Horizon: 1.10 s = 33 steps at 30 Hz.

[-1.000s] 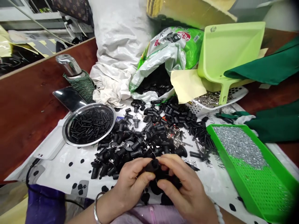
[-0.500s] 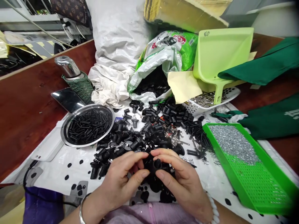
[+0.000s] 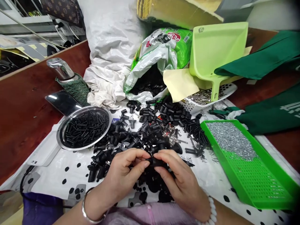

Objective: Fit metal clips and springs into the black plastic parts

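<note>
In front of my body both hands meet over a small black plastic part [image 3: 156, 162], partly covered by the fingers. My left hand [image 3: 128, 170] pinches at its left end with thumb and index finger. From the other side, my right hand [image 3: 181, 176] has its fingertips and thumb curled around the part. Just beyond the fingers lies a loose pile of black plastic fittings [image 3: 153, 129], some flanged and some plain sleeves. Several more black pieces sit under my hands, too dark to make out.
A round steel bowl [image 3: 108, 126] of black ribbed pieces stands at left. A green tray [image 3: 257, 178] with small silvery parts lies at right. Behind are an open bag of black parts [image 3: 150, 84], a light-green dustpan [image 3: 217, 50] and a white basket [image 3: 194, 107] of metal pieces.
My left thumb and index finger have closed together at the black part. The part has turned, so its round opening no longer faces me. The whole view has shifted slightly.
</note>
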Each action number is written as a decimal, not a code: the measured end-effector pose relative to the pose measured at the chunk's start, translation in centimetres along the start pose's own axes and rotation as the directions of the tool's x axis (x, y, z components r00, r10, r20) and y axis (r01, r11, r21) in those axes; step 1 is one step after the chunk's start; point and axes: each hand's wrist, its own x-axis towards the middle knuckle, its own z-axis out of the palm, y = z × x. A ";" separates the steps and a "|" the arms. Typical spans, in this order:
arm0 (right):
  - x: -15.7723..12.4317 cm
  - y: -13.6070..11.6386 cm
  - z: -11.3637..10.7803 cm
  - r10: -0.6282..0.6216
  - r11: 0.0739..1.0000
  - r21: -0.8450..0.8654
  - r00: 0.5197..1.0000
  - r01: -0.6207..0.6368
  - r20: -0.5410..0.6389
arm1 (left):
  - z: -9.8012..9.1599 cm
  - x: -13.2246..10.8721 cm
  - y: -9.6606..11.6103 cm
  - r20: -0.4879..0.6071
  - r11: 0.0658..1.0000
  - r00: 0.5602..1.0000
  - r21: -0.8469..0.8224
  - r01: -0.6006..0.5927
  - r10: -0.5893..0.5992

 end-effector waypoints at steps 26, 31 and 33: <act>0.5 0.1 0.2 0.455 0.405 0.663 0.768 -0.629 0.451 | 0.5 -0.8 -1.6 -0.040 0.859 0.869 0.175 -0.481 0.494; 0.3 -0.9 -0.2 0.465 0.631 0.562 0.841 -0.535 0.278 | 0.8 -0.8 -1.2 -0.086 0.882 0.884 0.159 -0.443 0.459; 0.3 -1.0 -0.1 0.460 0.653 0.558 0.854 -0.511 0.244 | 1.1 -0.7 -1.1 -0.123 0.889 0.886 0.167 -0.426 0.447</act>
